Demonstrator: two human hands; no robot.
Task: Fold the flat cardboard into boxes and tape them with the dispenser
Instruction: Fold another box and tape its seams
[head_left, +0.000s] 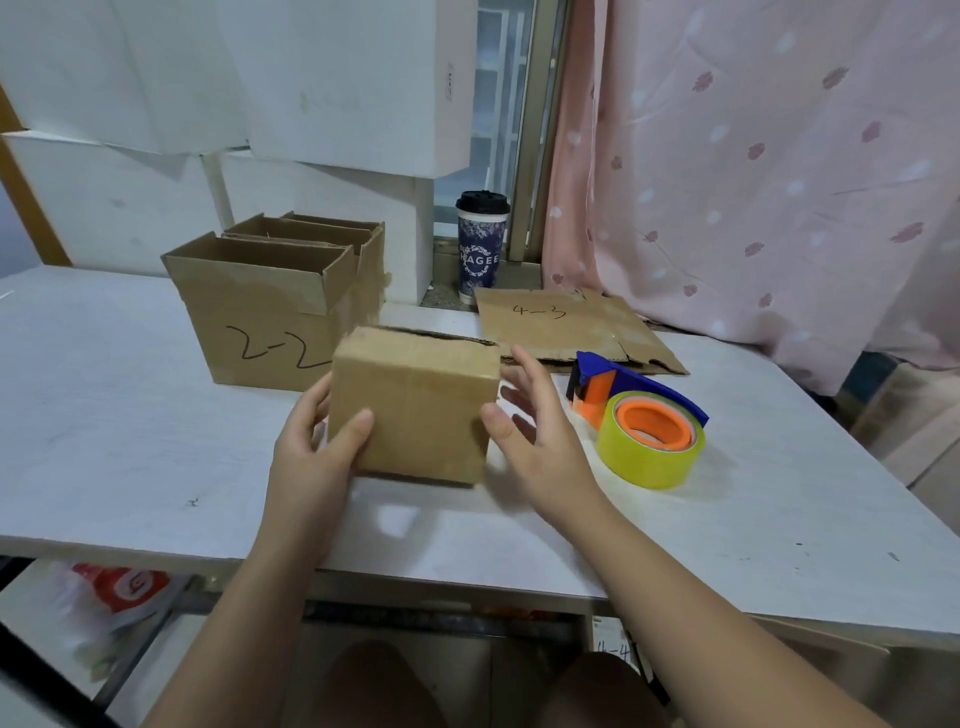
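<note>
Cardboard box (415, 410) on the table (130, 441), your left hand (311, 447) gripping its left side, your right hand (535, 431) spread loose just beside it.
Your left fingers are hidden behind the box. Beyond your left hand an open box (270, 332) reads "2-2"; beyond your right, flat cardboard (561, 322) reads "4-3" and a cup (480, 249) "HAGEE"; the tape dispenser (639, 415) sits just right.

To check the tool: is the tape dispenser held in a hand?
No, the tape dispenser lies free on the table, beside the right hand.
</note>
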